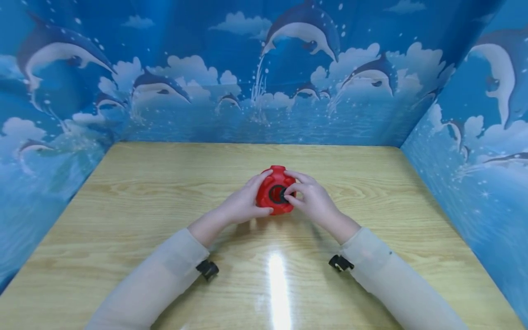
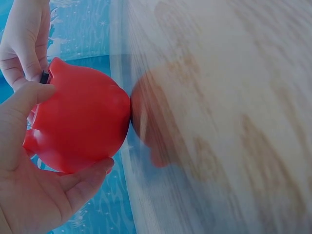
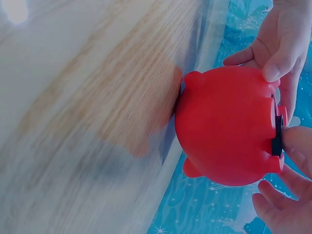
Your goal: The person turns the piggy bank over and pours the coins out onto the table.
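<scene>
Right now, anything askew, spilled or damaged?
One oddity: the red container appears upside down on the table, its foot-like bumps pointing up around the black fitting that the right hand pinches. No spill or damage visible.

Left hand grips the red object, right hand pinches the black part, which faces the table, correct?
No: the black part faces up, away from the table, as the head view shows. The left hand does grip the red object, and the right hand pinches that part.

The left hand (image 2: pixel 36 187) holds a red object (image 2: pixel 83 119) touching the table (image 2: pixel 229 97); right hand (image 2: pixel 24 41) touches its black part (image 2: pixel 44 77).
</scene>
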A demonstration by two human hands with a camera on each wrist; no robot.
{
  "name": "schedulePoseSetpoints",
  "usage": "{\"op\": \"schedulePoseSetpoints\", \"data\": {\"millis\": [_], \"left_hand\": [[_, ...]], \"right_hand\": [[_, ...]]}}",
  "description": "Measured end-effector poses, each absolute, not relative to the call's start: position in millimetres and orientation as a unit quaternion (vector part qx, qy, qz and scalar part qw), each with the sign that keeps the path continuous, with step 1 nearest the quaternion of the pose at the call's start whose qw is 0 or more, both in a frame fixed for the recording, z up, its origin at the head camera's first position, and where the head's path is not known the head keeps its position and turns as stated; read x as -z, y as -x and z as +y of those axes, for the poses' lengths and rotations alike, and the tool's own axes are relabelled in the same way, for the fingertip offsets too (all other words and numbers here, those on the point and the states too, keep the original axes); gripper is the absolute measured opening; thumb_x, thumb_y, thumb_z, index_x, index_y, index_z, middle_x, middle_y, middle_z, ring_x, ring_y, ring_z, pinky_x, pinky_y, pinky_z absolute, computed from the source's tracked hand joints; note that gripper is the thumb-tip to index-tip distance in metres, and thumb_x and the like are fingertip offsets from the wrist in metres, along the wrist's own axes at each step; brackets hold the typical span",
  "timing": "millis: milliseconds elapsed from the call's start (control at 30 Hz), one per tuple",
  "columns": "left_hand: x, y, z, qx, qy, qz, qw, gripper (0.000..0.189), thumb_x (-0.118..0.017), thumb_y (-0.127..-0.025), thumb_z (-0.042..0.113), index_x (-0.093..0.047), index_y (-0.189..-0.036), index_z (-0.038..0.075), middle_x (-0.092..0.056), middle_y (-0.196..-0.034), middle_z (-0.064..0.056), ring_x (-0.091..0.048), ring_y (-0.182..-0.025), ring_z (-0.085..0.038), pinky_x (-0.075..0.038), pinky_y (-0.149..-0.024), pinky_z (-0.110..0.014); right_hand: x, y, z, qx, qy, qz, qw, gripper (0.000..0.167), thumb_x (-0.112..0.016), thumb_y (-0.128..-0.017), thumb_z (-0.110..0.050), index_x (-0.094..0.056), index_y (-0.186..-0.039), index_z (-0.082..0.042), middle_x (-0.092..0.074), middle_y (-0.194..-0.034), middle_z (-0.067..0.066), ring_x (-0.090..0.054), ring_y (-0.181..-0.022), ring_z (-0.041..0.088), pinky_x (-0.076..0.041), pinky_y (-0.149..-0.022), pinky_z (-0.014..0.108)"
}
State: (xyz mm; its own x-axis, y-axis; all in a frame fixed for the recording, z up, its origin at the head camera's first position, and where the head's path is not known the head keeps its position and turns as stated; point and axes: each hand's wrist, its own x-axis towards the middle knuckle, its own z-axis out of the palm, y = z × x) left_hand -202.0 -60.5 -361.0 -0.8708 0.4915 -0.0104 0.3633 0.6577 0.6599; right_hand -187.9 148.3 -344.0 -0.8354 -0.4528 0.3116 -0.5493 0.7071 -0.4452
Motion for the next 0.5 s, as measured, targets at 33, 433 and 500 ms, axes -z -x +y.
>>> {"op": "schedulePoseSetpoints", "data": {"millis": [33,433,500], "left_hand": [[361.1,202.1,-60.2,-0.341,-0.236,0.905,0.095,0.093,-0.074,-0.079,0.029,-0.012,-0.150,0.028,-0.028,-0.147,-0.006,-0.049,-0.115,-0.022,-0.047,-0.089,-0.038],[363.1,203.9,-58.5,-0.342,-0.223,0.907,0.100,0.095,-0.075,-0.078,0.029,-0.013,-0.149,0.029,-0.028,-0.147,-0.004,-0.046,-0.117,-0.021,-0.048,-0.088,-0.037],[363.7,204.2,-58.9,-0.344,-0.224,0.907,0.098,0.095,-0.076,-0.078,0.028,-0.013,-0.149,0.029,-0.028,-0.147,-0.005,-0.045,-0.118,-0.021,-0.048,-0.088,-0.038]], "right_hand": [[343.8,187.8,148.8,-0.270,-0.273,-0.919,0.090,0.003,-0.072,-0.082,-0.010,-0.071,-0.084,-0.007,-0.049,-0.136,0.010,-0.046,-0.120,0.029,-0.053,-0.077,0.034],[342.5,186.0,154.7,-0.272,-0.272,-0.917,0.102,0.004,-0.072,-0.082,-0.010,-0.071,-0.083,-0.006,-0.050,-0.134,0.010,-0.047,-0.120,0.030,-0.047,-0.089,0.040],[341.5,185.8,156.1,-0.276,-0.270,-0.917,0.101,0.005,-0.072,-0.082,-0.010,-0.071,-0.083,-0.006,-0.050,-0.134,0.010,-0.046,-0.121,0.030,-0.046,-0.091,0.041]]}}
